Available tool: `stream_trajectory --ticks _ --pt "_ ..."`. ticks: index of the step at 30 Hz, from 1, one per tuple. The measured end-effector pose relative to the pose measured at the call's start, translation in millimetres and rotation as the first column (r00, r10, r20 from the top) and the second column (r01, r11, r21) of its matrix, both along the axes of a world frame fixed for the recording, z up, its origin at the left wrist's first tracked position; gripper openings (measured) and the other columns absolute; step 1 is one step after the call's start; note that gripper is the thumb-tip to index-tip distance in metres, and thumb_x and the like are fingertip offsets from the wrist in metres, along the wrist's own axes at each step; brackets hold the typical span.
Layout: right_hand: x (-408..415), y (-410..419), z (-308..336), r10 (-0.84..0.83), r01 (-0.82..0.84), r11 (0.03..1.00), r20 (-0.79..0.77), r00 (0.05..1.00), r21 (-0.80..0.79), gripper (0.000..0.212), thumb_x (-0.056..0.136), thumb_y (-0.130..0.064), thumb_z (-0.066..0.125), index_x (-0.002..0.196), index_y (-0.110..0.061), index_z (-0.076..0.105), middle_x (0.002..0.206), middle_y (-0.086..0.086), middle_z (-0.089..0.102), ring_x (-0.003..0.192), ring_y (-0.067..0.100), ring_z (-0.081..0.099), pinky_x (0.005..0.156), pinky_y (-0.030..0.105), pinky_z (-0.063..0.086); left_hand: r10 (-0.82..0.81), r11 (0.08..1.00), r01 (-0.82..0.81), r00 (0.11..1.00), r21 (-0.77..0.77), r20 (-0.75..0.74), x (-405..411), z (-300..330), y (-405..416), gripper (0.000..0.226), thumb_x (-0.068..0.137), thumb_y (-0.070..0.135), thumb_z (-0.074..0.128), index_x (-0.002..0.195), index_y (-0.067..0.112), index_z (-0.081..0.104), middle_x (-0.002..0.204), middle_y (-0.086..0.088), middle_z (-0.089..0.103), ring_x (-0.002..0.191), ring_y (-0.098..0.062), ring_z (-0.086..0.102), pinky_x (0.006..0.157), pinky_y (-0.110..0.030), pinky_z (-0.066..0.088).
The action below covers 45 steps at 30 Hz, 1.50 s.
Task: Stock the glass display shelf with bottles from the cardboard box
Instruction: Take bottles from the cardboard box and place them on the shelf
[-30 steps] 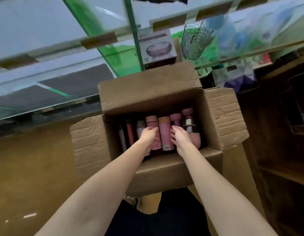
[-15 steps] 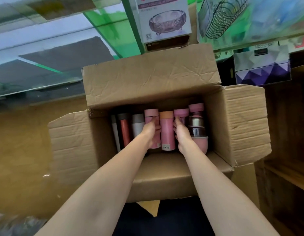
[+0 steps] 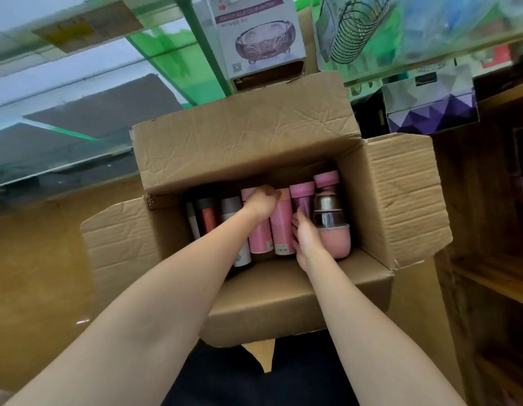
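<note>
I see an open cardboard box (image 3: 248, 153) with its flaps folded out. Both of my arms reach down into it. Bottles lie side by side in a row inside the box.

My left hand (image 3: 261, 200) is curled over the top end of a pink bottle (image 3: 258, 238), near the far wall of the box. The fingers bend round the cap, so the hand grips it. Just beside it lies a pink bottle with an orange cap (image 3: 282, 227), and they touch.

My right hand (image 3: 305, 238) lies between the orange-capped one and a dark purple bottle (image 3: 301, 199). Its fingers point into the gap and press on the side of the bottle. I cannot tell if they curl round anything.

At the right wall of the box sits a round pink bottle with a shiny middle (image 3: 332, 227). At the left side lie a white bottle with a grey cap (image 3: 231, 206) and a red bottle (image 3: 208, 218).

The glass display shelf (image 3: 78, 92) runs past the far side of the box, up and to the left. A white carton with a bowl picture (image 3: 258, 39) stands past the far flap. A purple box (image 3: 430, 112) and a wire rack (image 3: 354, 27) are off to the right.
</note>
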State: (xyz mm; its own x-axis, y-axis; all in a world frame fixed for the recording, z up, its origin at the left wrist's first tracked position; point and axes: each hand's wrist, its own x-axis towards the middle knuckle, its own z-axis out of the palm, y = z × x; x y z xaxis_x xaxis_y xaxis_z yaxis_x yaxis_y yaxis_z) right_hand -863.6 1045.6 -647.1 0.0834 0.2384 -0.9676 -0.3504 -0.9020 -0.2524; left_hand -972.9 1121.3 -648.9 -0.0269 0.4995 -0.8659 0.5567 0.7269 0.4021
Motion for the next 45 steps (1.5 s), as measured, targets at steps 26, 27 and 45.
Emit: stream_trajectory --ticks 26,27,45 --pt "-40.8 -16.0 8.9 -0.758 0.764 0.642 0.096 0.645 -0.062 0.039 0.1 -0.03 0.052 0.136 -0.016 0.057 0.138 0.01 0.058 0.124 0.03 0.056 0.11 0.049 0.043 -0.608 0.785 0.619 0.761 -0.028 -0.226 22.5 -6.7 12.0 0.054 0.098 0.036 0.054 0.148 0.024 0.038 0.144 -0.009 0.05 0.13 -0.033 0.049 0.109 -0.045 0.041" --pt "-42.3 -14.1 10.5 -0.746 0.754 0.655 0.113 0.656 -0.053 0.038 0.101 -0.029 0.051 0.135 -0.016 0.058 0.138 0.009 0.057 0.124 0.03 0.055 0.11 0.049 0.043 -0.614 0.782 0.623 0.757 -0.037 -0.226 21.9 -5.9 12.9 0.053 0.099 0.037 0.054 0.148 0.025 0.038 0.143 -0.009 0.051 0.129 -0.033 0.05 0.108 -0.045 0.042" --pt "-117.8 -8.0 -17.6 -0.876 0.939 0.293 0.445 0.188 0.179 0.041 0.096 -0.002 0.049 0.136 -0.005 0.056 0.128 0.014 0.06 0.118 0.029 0.057 0.103 0.035 0.043 -0.785 0.611 0.79 0.614 0.059 -0.088 -10.7 -25.0 35.5 0.053 0.101 0.02 0.048 0.152 0.017 0.033 0.142 -0.016 0.051 0.127 -0.039 0.052 0.106 -0.045 0.044"
